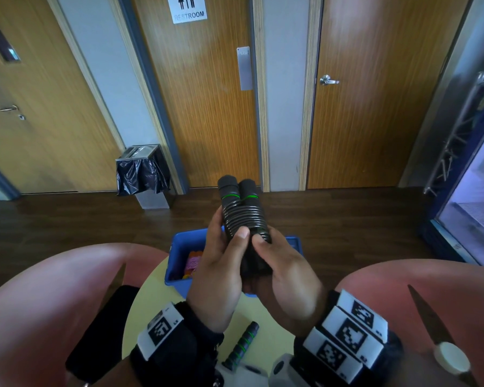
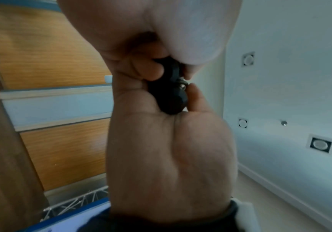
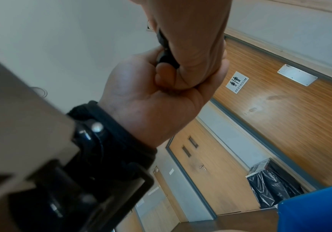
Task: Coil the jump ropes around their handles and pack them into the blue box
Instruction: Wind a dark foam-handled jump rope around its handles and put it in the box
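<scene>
Between my fingers (image 1: 243, 234) sits a jump rope (image 1: 245, 216), cord coiled round its paired handles; left hand (image 1: 221, 263) and right hand (image 1: 287, 270) both curl tightly around it above the blue box (image 1: 179, 247). Another handle (image 1: 242, 344) waits on the surface (image 1: 151, 300), nearer my wrists.

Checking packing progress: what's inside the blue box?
Inside the blue box, something pink and orange shows at its left side. The left hand, right hand and coiled jump rope cover the rest.
</scene>
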The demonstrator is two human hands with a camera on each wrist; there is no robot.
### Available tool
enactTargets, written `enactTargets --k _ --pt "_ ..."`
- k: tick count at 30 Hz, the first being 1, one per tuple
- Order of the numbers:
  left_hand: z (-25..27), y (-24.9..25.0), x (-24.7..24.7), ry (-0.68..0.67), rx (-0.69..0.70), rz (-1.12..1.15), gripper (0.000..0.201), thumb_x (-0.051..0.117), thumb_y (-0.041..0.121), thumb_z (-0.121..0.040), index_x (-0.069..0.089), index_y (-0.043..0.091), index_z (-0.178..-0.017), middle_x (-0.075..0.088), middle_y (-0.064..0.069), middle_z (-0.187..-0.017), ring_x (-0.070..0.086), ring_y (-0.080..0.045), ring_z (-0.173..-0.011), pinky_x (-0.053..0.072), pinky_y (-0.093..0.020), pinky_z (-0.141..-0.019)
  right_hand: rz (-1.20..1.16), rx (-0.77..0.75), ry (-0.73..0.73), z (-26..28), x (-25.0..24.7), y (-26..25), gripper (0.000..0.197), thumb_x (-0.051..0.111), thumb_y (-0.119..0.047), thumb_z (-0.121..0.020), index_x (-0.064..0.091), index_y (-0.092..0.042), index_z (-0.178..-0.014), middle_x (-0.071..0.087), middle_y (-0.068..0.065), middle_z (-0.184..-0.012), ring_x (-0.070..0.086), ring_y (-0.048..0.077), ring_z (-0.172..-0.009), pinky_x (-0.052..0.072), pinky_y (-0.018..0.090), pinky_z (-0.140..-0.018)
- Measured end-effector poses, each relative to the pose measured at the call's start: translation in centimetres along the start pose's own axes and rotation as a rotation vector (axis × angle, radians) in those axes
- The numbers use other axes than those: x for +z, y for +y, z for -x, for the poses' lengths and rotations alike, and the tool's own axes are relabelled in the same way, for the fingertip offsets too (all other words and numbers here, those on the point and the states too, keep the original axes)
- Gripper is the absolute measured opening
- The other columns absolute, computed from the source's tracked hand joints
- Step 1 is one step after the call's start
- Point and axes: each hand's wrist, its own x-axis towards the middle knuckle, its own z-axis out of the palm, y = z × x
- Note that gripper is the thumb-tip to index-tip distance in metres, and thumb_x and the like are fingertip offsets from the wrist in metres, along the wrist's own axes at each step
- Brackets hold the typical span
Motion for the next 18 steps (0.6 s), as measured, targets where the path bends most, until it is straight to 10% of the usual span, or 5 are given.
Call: enactTargets --k 5,11,14,18 --pt "-0.1 0.1 0.8 -0.014 0.016 -0.005 0.050 0.062 0.032 -0.086 0.054 0.025 -0.135 0.069 -0.011 -0.118 0.063 -0.036 -0.113 0.047 -0.049 -0.089 0.077 -0.118 0.104 0.2 -0.3 0.5 0.041 0.052 -0.035 -0.085 0.064 -0.024 -0.123 0.073 0.010 -0.110 0.070 0.028 -0.104 0.051 0.063 -0.094" --pt "0.0 0.4 1.4 0.037 0.004 0.057 0.047 0.062 0.030 -0.084 0.059 0.015 -0.129 0.070 -0.014 -0.117 0.065 -0.031 -0.112 0.048 -0.058 -0.099 0.140 -0.181 0.044 0.1 -0.5 -0.1 0.049 0.055 -0.042 -0.089 0.057 -0.020 -0.133 0.069 0.012 -0.121 0.065 0.027 -0.116 0.048 0.055 -0.101" --pt "0.1 0.7 1.8 -0.038 0.007 0.102 0.042 0.064 0.025 -0.085 0.061 0.012 -0.125 0.071 -0.011 -0.104 0.071 -0.022 -0.087 0.058 -0.037 -0.068 0.164 -0.175 -0.006 0.2 -0.7 -0.9 0.046 0.053 -0.038 -0.090 0.056 -0.017 -0.131 0.072 0.013 -0.111 0.069 0.026 -0.103 0.056 0.045 -0.082" --pt "0.0 1.7 1.5 -0.089 -0.064 0.161 0.041 0.068 0.022 -0.078 0.060 0.004 -0.114 0.056 -0.011 -0.064 0.042 -0.014 -0.034 0.034 -0.022 -0.036 0.195 -0.139 -0.145 0.6 -0.8 -2.3 0.044 0.049 -0.032 -0.092 0.049 -0.003 -0.125 0.061 0.018 -0.074 0.057 0.026 -0.059 0.043 0.030 -0.048"
